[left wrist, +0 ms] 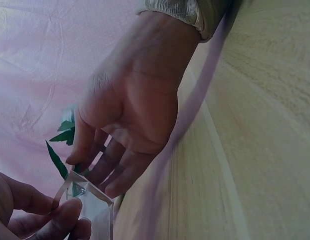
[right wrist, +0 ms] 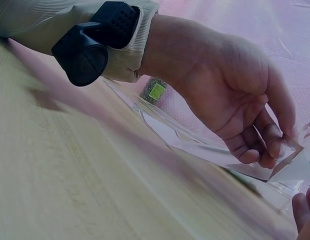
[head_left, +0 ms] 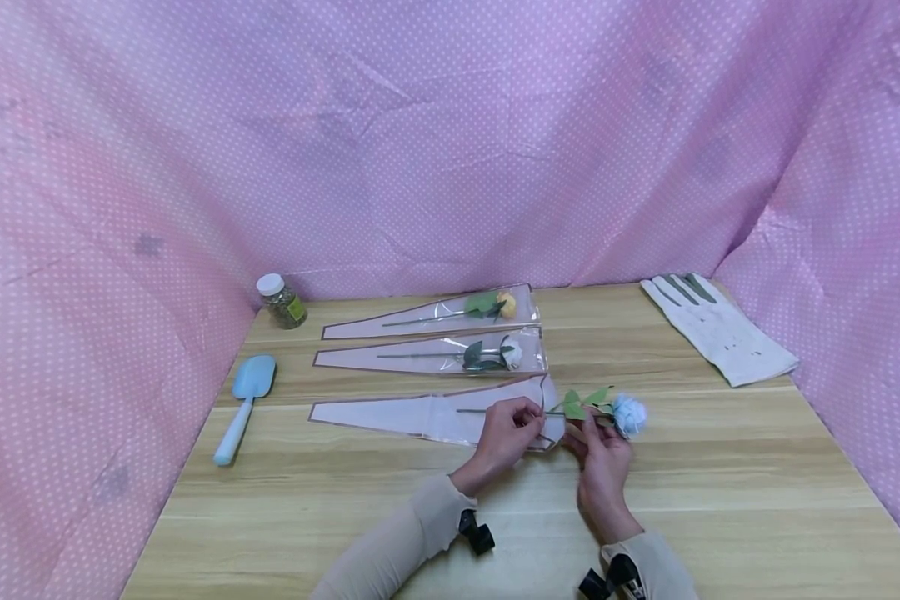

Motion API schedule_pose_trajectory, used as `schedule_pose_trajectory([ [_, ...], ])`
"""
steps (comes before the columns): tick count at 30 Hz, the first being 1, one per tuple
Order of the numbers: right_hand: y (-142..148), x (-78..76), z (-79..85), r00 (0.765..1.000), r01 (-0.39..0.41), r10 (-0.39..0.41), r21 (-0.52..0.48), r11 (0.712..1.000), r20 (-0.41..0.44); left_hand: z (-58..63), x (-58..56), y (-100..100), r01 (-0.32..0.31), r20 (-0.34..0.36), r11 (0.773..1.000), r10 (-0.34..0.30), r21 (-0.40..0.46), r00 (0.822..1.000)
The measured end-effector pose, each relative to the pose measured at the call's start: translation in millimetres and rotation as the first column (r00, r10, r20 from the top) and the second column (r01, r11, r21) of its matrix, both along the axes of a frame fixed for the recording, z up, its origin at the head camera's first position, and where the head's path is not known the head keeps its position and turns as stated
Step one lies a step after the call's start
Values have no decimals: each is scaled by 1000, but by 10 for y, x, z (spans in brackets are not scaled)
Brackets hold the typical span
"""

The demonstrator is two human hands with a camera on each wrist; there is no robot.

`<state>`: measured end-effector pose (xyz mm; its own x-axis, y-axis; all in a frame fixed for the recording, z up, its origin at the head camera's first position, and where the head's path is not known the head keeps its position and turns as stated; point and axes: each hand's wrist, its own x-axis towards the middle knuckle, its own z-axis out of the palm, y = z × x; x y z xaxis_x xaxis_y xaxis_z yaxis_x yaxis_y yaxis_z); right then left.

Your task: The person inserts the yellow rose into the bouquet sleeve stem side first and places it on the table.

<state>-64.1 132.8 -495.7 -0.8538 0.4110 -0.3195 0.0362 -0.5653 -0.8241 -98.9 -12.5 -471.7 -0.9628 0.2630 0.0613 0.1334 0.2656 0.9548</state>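
Note:
In the head view a pale blue artificial rose points right, its stem lying in the wide mouth of the nearest clear, dark-edged flower sleeve. My right hand holds the rose by its stem just below the bloom, beside the green leaves. The sleeve's rim is pinched between thumb and finger of my left hand. The left wrist view shows that rim lifted and spread, with the left hand on it. In the right wrist view the rose's bloom is out of sight.
Farther back lie two sleeves, one with a white rose, one with a yellow rose. A light blue hand shovel and a white-lidded jar are at left. At back right rests a white glove. Pink dotted cloth encloses the table.

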Motion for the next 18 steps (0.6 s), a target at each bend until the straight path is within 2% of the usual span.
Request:
schedule_pose_trajectory([
  [7, -26, -7, -9, 999, -44, 44, 21, 999, 18, -2, -2, 2, 0, -8, 1000, 0, 8, 1000],
  [12, -68, -26, -39, 1000, -25, 25, 9, 1000, 10, -7, -4, 4, 3, -16, 1000, -3, 3, 1000],
  [18, -112, -34, -42, 999, -28, 27, 28, 999, 39, -13, -2, 16, -9, -17, 1000, 10, 26, 1000],
])
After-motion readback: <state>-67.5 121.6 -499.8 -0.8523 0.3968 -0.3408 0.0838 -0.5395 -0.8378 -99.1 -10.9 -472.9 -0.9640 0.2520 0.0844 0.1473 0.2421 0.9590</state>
